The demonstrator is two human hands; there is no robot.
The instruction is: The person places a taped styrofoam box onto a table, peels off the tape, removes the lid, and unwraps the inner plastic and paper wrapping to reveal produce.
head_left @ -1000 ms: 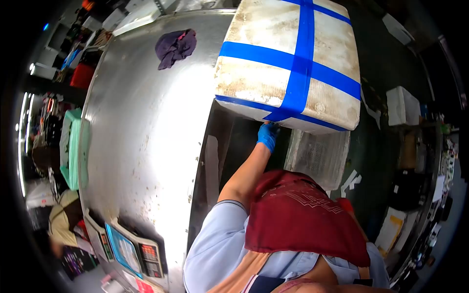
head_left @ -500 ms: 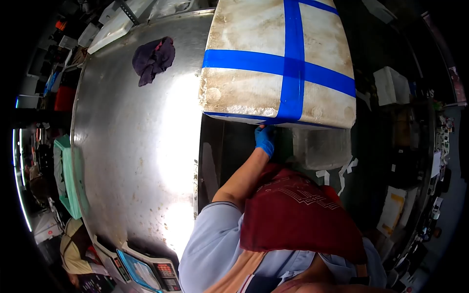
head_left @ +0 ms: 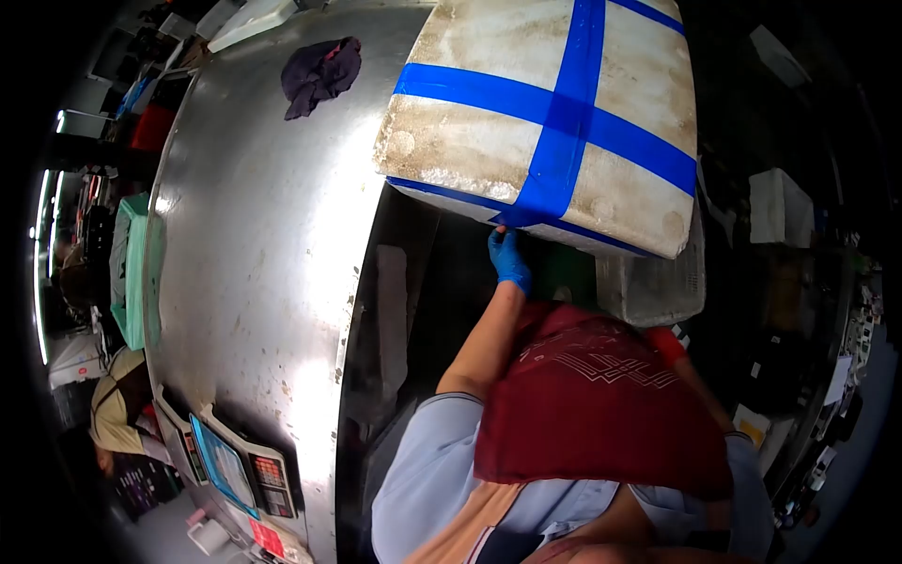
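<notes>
A large, stained white foam box [head_left: 465, 141], crossed by bands of blue tape [head_left: 568, 113], fills the top middle of the head view. My left hand [head_left: 508, 258], in a blue glove, is at the box's near lower edge. Its fingertips are closed together at the end of the tape band there. My right hand [head_left: 665, 344], in red, is low on the right beside the maroon apron [head_left: 601, 404]. The apron partly hides it, so its fingers do not show clearly. A small white piece shows by it.
A metal table [head_left: 254, 235] stands left, with a dark cloth [head_left: 321, 75] and scales [head_left: 240, 461] on it. A grey translucent bin [head_left: 658, 287] is under the box's right side. A white foam box [head_left: 782, 207] stands right. Another person [head_left: 122, 404] is at lower left.
The view has shifted and tilted. My left hand stays at the tape end on the box edge. My right forearm now shows beside the apron, and the long white strips there are mostly out of sight.
</notes>
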